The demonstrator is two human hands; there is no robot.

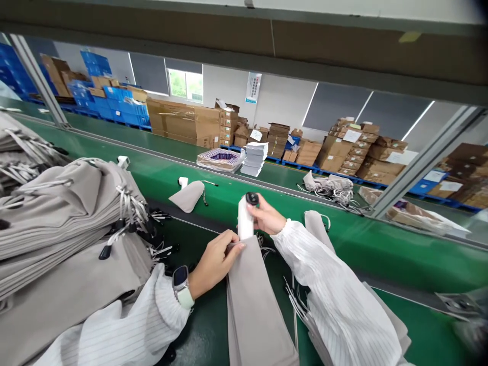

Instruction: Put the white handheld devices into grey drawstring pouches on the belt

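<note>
My right hand grips a white, rod-like device with a round black end, held upright. Its lower end meets the mouth of a long grey drawstring pouch; how far it reaches inside is hidden. At that mouth, my left hand, with a watch on its wrist, pinches the fabric edge between thumb and fingers. More pouches lie under this one. To the left rises a large stack of grey pouches with white cords and black cord stoppers. Beneath my right sleeve are further pouches with loose cords.
A green conveyor belt runs across in front, carrying a filled pouch and another pouch. Beyond stand a lined tray, a paper stack and a heap of pouches. A shelf hangs overhead, with metal posts at both sides.
</note>
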